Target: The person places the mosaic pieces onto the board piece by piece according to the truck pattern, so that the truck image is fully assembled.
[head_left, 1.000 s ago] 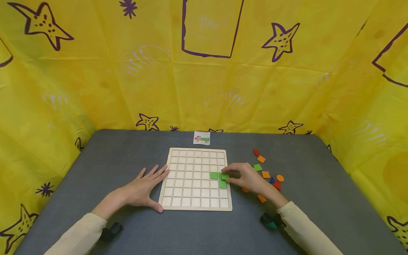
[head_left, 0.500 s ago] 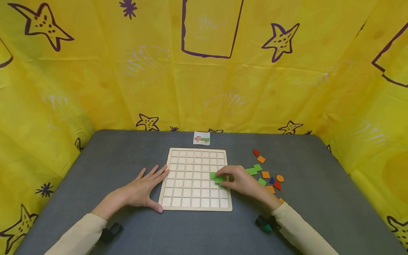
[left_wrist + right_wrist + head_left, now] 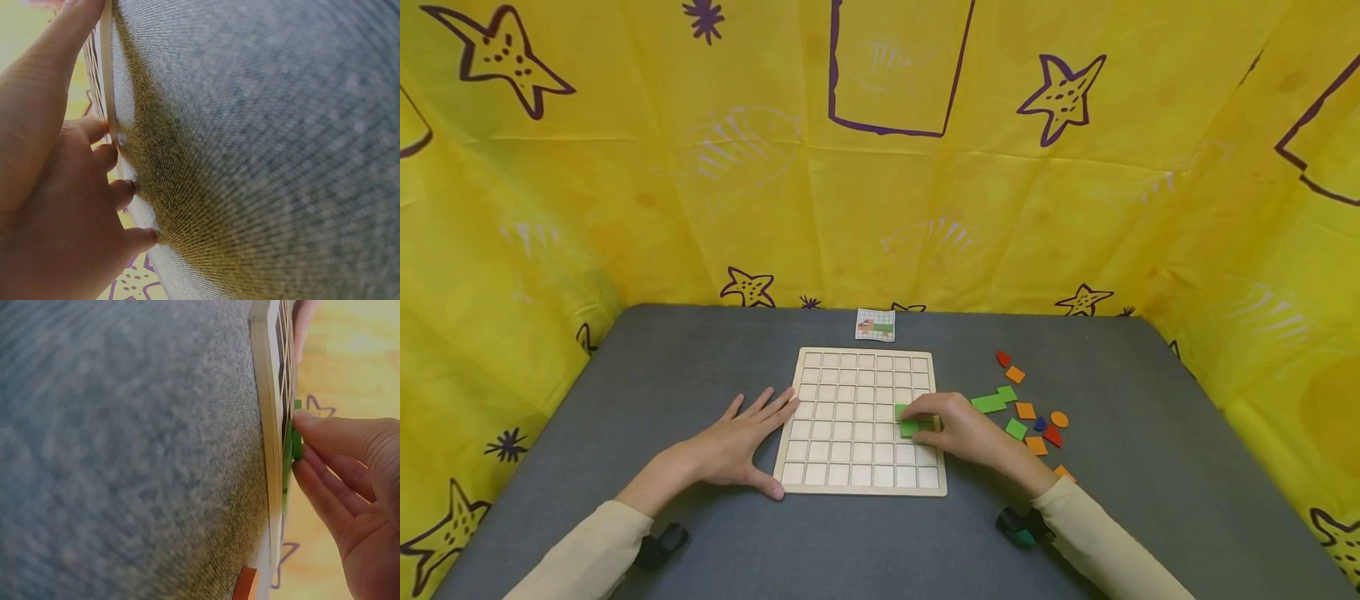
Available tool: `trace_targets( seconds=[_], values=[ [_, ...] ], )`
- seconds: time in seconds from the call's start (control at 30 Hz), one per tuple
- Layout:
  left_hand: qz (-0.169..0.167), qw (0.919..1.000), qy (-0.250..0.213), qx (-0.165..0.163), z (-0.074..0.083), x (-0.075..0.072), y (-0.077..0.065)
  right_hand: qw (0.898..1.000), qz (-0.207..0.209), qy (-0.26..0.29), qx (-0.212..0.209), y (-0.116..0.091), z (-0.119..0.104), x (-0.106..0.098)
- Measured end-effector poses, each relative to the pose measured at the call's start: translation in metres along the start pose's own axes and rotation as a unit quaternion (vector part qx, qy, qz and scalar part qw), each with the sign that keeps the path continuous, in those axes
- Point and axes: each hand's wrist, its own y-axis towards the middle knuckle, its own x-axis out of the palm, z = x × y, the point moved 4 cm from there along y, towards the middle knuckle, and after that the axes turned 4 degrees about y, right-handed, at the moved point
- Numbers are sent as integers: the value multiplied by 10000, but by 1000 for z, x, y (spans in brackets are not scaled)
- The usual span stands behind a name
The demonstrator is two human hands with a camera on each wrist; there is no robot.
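we see the right hand (image 3: 961, 429) pinch a green square (image 3: 909, 428) at the right side of the grid board (image 3: 861, 491); the left hand (image 3: 726, 454), fingers spread, touches its left edge; a printed picture card (image 3: 875, 325) lies beyond.

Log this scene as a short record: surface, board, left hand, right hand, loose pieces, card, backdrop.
Surface: gray table
Board: wooden grid board
Left hand: left hand, fingers spread, touching the board's left edge
Right hand: right hand, pinching a green tile over the board
Loose pieces: orange, green, red, blue; right of the board
Card: small picture card, beyond the far edge
Backdrop: yellow cloth
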Motion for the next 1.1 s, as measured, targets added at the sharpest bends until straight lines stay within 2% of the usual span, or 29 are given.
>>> trace_targets(
  seconds=[0.4,0.67,0.9,1.1],
  values=[
    [-37,10000,-26,-30,-1,0,0,9995,-184,-222,107,3,-5,6],
    [-34,10000,-32,-11,1,-1,0,9996,-219,-129,78,2,-6,8],
    [-37,10000,15,-30,1,-1,0,10000,-51,-47,-10,0,-8,2],
    [-43,10000,23,-42,1,-1,0,9997,124,-180,-100,-4,-6,-7]
  ],
)
